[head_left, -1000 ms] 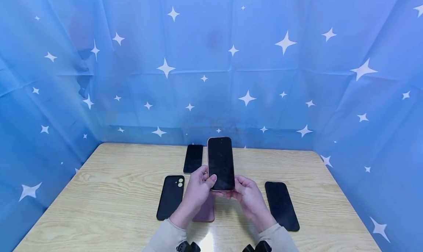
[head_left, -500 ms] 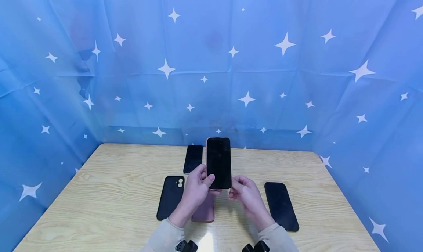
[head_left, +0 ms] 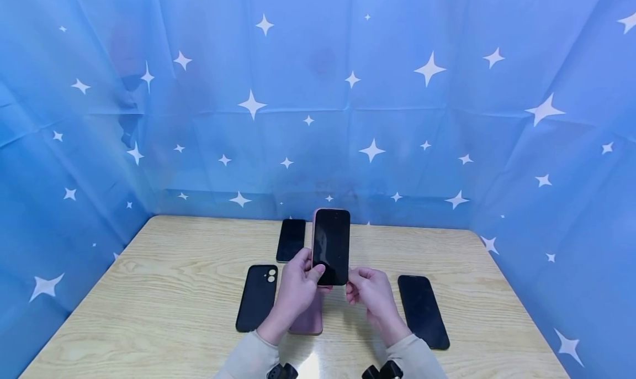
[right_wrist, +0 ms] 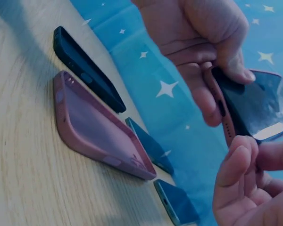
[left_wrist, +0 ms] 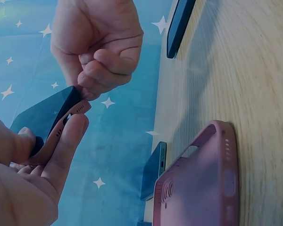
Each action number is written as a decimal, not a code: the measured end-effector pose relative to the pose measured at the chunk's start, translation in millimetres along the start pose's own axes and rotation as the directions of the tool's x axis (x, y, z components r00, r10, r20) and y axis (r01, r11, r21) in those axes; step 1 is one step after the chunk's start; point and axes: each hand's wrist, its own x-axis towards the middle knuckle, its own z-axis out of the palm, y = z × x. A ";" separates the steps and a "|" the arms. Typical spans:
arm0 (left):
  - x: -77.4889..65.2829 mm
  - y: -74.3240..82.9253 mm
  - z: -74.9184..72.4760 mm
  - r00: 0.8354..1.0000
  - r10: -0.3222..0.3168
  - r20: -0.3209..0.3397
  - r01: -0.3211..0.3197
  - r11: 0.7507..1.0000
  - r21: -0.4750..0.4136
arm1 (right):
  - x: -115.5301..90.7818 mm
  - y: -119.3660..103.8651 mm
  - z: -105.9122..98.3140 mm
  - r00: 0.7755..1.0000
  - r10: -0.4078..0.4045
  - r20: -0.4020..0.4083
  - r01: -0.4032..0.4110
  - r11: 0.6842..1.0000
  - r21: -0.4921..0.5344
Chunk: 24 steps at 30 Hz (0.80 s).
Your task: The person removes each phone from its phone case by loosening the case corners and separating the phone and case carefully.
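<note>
A dark-screened phone (head_left: 332,243) is held up over the table, screen toward the head camera, in a pink phone case (left_wrist: 51,145). My left hand (head_left: 296,282) grips both from the lower left, thumb on the screen and fingers behind. With curled fingers, my right hand (head_left: 371,291) pinches at the lower right corner. In the left wrist view, the phone's corner stands proud of the case's bottom edge there. Below the hands, a second pink phone case (right_wrist: 99,122) lies on the table with its hollow side up, partly hidden by the left forearm in the head view.
On the wooden table (head_left: 164,290), a black phone case (head_left: 255,299) lies left of the hands. One dark phone (head_left: 291,240) lies at the back, another phone (head_left: 424,312) to the right. A blue star-patterned curtain (head_left: 308,80) encloses the back and sides.
My right fingers have drawn out from under the phone's bottom edge and curled at its lower right corner. The left hand keeps its grip, and the phone has shifted only slightly.
</note>
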 end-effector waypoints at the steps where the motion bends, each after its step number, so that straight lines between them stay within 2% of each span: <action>1: -0.1 -0.3 0.3 1.000 0.004 -0.007 -0.004 1.000 0.003 | -0.2 -0.3 -0.1 1.000 0.003 -0.001 -0.003 1.000 0.003; 12: 1.2 -4.7 1.6 0.996 0.029 -0.082 -0.020 0.993 0.113 | -4.4 -4.7 -0.9 0.999 0.022 0.041 -0.022 1.000 0.003; 18: 1.5 -5.3 -2.4 0.999 -0.001 -0.054 0.004 0.999 0.046 | -5.6 -4.1 -0.3 0.996 -0.037 0.080 0.044 0.996 -0.083; 24: 1.6 -5.4 -6.3 1.000 -0.012 -0.026 0.012 1.000 0.024 | -5.1 -2.0 2.2 0.988 -0.121 0.097 0.137 0.974 -0.179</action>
